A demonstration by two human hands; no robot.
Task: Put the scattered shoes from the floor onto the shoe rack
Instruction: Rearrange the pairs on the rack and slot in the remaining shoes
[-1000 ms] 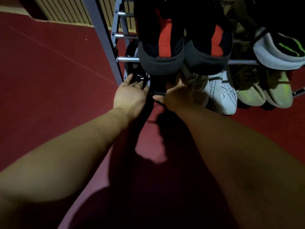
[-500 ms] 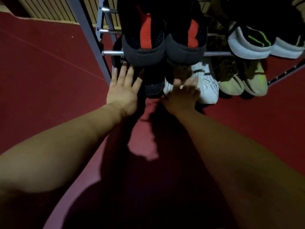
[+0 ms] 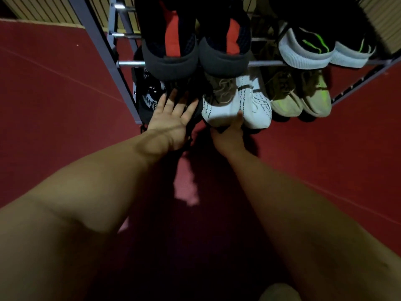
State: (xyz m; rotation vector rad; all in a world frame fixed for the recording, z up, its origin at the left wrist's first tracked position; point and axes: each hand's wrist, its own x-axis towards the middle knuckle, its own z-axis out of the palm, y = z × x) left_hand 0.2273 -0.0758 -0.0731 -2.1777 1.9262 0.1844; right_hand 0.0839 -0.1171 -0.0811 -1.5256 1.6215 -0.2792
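White sneaker (image 3: 219, 110) sits toe-out on the lowest tier of the shoe rack (image 3: 128, 64), just beside its mate. The right hand (image 3: 227, 137) grips its toe, thumb on top, fingers hidden underneath. Just left, the left hand (image 3: 171, 119) lies flat, fingers spread wide, on a black shoe (image 3: 191, 89). Black-and-red shoes (image 3: 171, 48) overhang from the tier above.

Bright shoes over a dark red floor (image 3: 54, 94)
The black shoes (image 3: 171, 40) wear red stripes; the white shoes (image 3: 219, 109), black dotted lines; the tan shoes (image 3: 286, 103), neon-green patches.
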